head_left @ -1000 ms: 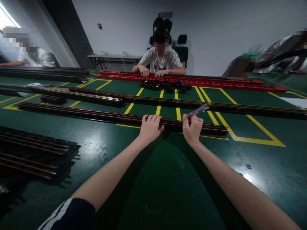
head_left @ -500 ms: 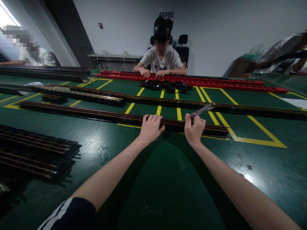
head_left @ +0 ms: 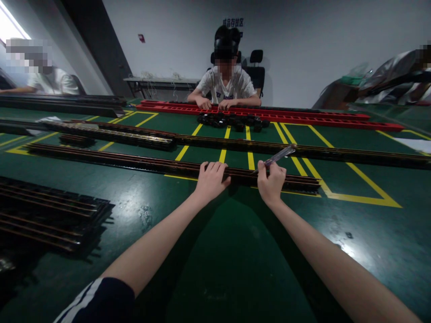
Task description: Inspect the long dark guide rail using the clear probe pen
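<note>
A long dark rail strip [head_left: 134,162] with copper-coloured lines lies across the green table in front of me. My left hand [head_left: 210,181] rests on it, fingers curled over its top edge, pressing it down. Just to the right, my right hand [head_left: 271,183] is closed round a slim clear-handled screwdriver [head_left: 279,156], whose tip points down at the strip while the handle slants up to the right. The strip ends a little right of my right hand.
More dark strips lie parallel further back [head_left: 303,150] and in a stack at the near left [head_left: 47,217]. A person sits opposite with hands on a red strip [head_left: 303,117], beside a pile of small black parts [head_left: 232,120]. Yellow lines mark the green table [head_left: 363,224]. Other people sit at both far sides.
My right hand has shifted the screwdriver slightly, tilting its handle up and back again. My left hand stays put on the strip.
</note>
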### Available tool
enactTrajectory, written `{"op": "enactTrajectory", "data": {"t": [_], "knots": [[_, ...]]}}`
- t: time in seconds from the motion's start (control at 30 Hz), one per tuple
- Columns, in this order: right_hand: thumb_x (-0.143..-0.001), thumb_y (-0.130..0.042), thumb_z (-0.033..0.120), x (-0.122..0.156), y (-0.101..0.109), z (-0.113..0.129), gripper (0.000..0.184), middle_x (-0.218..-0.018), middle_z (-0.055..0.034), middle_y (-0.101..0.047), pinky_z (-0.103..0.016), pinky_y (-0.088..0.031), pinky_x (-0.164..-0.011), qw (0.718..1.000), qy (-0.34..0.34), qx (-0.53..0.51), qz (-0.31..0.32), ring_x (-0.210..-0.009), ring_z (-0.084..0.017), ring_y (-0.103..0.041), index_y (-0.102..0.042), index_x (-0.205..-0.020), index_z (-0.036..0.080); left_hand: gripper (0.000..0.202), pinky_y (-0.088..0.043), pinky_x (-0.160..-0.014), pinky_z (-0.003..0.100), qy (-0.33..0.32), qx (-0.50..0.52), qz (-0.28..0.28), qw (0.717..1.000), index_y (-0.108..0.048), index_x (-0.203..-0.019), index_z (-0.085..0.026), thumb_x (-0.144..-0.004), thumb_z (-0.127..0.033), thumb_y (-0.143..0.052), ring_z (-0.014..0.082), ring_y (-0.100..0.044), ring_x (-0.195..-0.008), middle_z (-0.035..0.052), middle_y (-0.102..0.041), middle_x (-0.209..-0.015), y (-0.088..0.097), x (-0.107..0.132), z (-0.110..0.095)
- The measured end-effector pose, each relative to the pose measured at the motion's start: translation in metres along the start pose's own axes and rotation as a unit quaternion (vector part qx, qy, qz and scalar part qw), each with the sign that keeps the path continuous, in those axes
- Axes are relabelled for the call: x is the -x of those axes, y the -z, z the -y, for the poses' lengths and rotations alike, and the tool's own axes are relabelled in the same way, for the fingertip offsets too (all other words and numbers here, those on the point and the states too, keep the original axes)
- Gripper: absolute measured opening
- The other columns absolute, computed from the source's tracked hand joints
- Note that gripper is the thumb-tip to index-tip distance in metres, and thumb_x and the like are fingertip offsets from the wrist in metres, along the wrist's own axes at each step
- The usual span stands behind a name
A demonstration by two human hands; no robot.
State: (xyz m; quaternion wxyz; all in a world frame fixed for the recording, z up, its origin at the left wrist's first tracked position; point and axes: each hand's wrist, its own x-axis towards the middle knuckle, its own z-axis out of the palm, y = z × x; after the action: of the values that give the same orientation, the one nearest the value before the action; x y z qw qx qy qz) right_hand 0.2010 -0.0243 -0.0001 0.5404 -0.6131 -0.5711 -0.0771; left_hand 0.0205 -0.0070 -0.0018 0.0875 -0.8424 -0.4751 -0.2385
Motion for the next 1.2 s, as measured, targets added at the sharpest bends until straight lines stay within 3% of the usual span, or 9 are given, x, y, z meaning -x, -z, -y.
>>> {"op": "enactTrajectory", "data": {"t": [0.77,0.97,1.2], "knots": [[-0.088,-0.04,0.049,0.001,0.013,-0.006,0.038,-0.066,-0.0051,-0.06,-0.042,-0.037,-0.079,0.996,-0.037,-0.036,0.075,-0.067,-0.021,-0.054,-0.048,-0.062,0.022,0.039,-0.036,-0.096,0.044,-0.005,-0.015,-0.003,1.0,-0.057,-0.117,-0.014,-0.089,-0.039,-0.043,0.0262,-0.055,-0.106,0.0107,-0.064,-0.114,-0.002,-0.001,0.002],[-0.087,-0.037,0.056,0.001,0.017,-0.01,0.044,-0.064,-0.0056,-0.062,-0.041,-0.038,-0.078,0.998,-0.041,-0.016,0.035,-0.067,-0.022,-0.055,-0.048,-0.061,0.023,0.038,-0.037,-0.096,0.045,-0.002,-0.011,-0.004,1.0,-0.057,-0.115,-0.015,-0.089,-0.038,-0.043,0.0266,-0.056,-0.107,0.0114,-0.064,-0.114,0.0,0.0,0.0],[-0.088,-0.035,0.059,0.001,0.019,-0.009,0.047,-0.064,-0.0052,-0.064,-0.041,-0.037,-0.079,0.998,-0.046,-0.021,0.039,-0.066,-0.021,-0.056,-0.049,-0.061,0.023,0.036,-0.034,-0.1,0.046,0.001,0.011,0.011,1.0,-0.057,-0.116,-0.015,-0.089,-0.037,-0.044,0.0258,-0.055,-0.109,0.0108,-0.064,-0.115,0.003,0.0,0.0]]}}
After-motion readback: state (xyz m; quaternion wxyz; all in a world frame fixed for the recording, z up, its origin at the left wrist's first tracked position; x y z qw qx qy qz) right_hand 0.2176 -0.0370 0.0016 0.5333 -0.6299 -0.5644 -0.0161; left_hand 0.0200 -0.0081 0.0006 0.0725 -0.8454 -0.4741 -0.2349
